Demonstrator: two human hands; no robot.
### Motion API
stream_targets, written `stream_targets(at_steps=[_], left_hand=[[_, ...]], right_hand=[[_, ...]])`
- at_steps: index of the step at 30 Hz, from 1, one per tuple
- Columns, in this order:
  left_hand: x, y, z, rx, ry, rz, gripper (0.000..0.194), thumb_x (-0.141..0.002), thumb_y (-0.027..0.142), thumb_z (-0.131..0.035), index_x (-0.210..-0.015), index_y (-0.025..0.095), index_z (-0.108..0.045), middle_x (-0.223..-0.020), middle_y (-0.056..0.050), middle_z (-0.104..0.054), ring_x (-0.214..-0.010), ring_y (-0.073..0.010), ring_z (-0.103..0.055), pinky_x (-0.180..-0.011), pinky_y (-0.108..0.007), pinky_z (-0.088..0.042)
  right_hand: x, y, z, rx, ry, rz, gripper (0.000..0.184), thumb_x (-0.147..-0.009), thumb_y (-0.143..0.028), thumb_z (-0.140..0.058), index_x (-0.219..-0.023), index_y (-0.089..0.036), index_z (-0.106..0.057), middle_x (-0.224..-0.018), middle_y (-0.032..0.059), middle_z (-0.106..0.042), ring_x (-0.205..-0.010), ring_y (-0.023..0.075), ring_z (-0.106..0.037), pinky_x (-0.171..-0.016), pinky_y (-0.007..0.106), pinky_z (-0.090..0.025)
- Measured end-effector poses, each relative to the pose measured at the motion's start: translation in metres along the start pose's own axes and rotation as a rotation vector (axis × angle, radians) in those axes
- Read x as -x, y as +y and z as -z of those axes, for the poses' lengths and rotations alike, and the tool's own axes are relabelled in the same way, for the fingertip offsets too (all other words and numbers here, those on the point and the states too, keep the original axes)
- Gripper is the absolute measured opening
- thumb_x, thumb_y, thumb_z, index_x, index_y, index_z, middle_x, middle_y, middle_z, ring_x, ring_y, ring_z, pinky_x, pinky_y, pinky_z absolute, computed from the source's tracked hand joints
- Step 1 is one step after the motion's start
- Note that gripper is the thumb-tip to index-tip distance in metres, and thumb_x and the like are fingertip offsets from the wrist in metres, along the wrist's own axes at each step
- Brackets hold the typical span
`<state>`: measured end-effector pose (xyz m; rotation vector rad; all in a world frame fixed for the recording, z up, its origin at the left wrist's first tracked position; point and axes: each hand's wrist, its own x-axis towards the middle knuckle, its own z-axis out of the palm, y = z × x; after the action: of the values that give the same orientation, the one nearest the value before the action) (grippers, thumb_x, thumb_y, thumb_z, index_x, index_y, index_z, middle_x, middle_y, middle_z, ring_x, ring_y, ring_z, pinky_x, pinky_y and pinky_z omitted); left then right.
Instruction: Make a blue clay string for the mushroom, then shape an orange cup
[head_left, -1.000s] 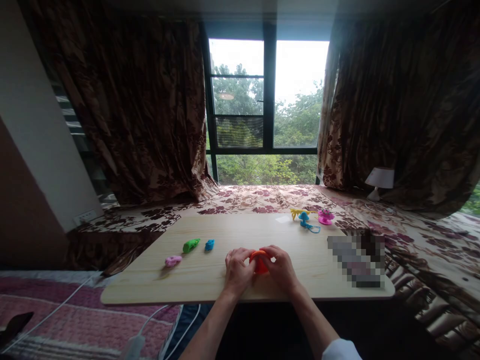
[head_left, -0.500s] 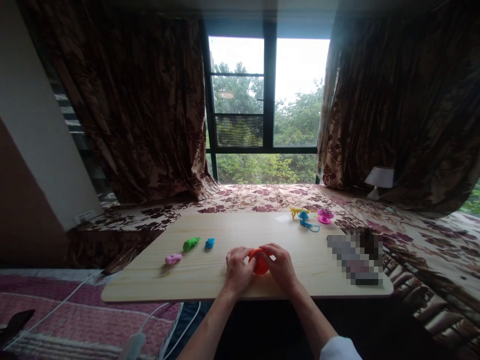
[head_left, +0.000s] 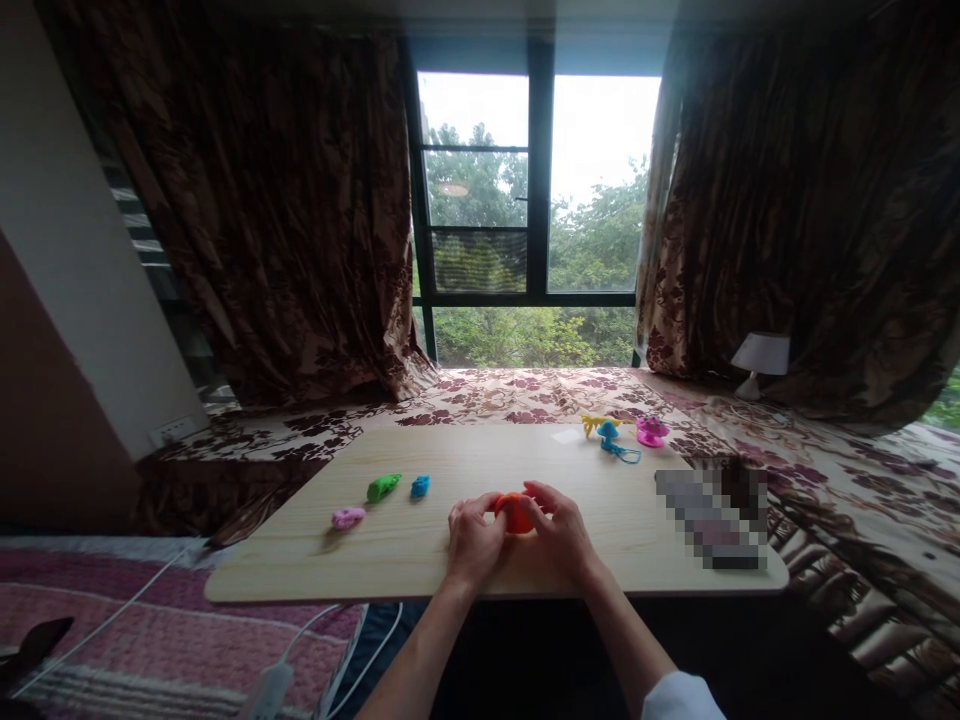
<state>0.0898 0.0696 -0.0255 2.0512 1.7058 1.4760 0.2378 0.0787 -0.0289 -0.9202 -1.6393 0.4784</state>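
A small orange toy point(head_left: 514, 512) sits low over the wooden table point(head_left: 420, 550), gripped from both sides. My left hand point(head_left: 472, 540) wraps its left side with curled fingers. My right hand point(head_left: 559, 530) closes on its right side, fingertips over the top. Most of the orange toy is hidden between my fingers.
A green toy point(head_left: 382, 487), a blue toy point(head_left: 419, 486) and a pink toy point(head_left: 346, 517) lie left of my hands. Yellow point(head_left: 596, 424), blue point(head_left: 613, 440) and magenta point(head_left: 651, 431) toys sit at the far right corner. A blurred-out item point(head_left: 709, 515) lies at the right. White cables point(head_left: 300, 650) hang below.
Both hands have shifted the orange toy slightly away from me and turned it a little between the fingers. The other toys have not moved.
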Motion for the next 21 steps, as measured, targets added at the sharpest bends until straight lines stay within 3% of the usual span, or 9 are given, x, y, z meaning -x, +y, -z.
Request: stream_targets(at_steps=[6, 11, 21], left_hand=[[0.0004, 0.0045, 0.0023, 0.031, -0.020, 0.013, 0.021, -0.076, 0.036, -0.052, -0.084, 0.023, -0.067, -0.078, -0.001, -0.071, -0.073, -0.0173, -0.064, -0.078, -0.034, -0.045], [0.0000, 0.0062, 0.0012, 0.045, -0.053, -0.004, 0.021, -0.074, 0.037, -0.055, -0.085, 0.024, -0.068, -0.082, -0.001, -0.071, -0.079, -0.0181, -0.062, -0.084, -0.035, -0.042], [-0.0003, 0.0055, 0.0005, 0.043, -0.064, 0.008, 0.018, -0.073, 0.033, -0.056, -0.080, 0.023, -0.069, -0.079, -0.002, -0.071, -0.079, -0.0193, -0.062, -0.087, -0.039, -0.040]], right_hand=[[-0.0003, 0.0000, -0.0024, -0.009, -0.008, 0.004, 0.024, -0.082, -0.031, -0.054, -0.101, -0.019, -0.062, -0.091, 0.0055, -0.066, -0.077, 0.0173, -0.063, -0.065, 0.028, -0.052], [-0.0009, -0.0030, -0.0010, 0.003, -0.042, 0.033, 0.016, -0.081, -0.021, -0.053, -0.091, -0.020, -0.065, -0.084, 0.0026, -0.064, -0.076, 0.0155, -0.060, -0.066, 0.025, -0.049], [0.0007, -0.0005, -0.0009, 0.064, -0.038, 0.043, 0.016, -0.079, -0.018, -0.053, -0.088, -0.020, -0.066, -0.080, 0.0025, -0.064, -0.071, 0.0155, -0.057, -0.068, 0.026, -0.046]])
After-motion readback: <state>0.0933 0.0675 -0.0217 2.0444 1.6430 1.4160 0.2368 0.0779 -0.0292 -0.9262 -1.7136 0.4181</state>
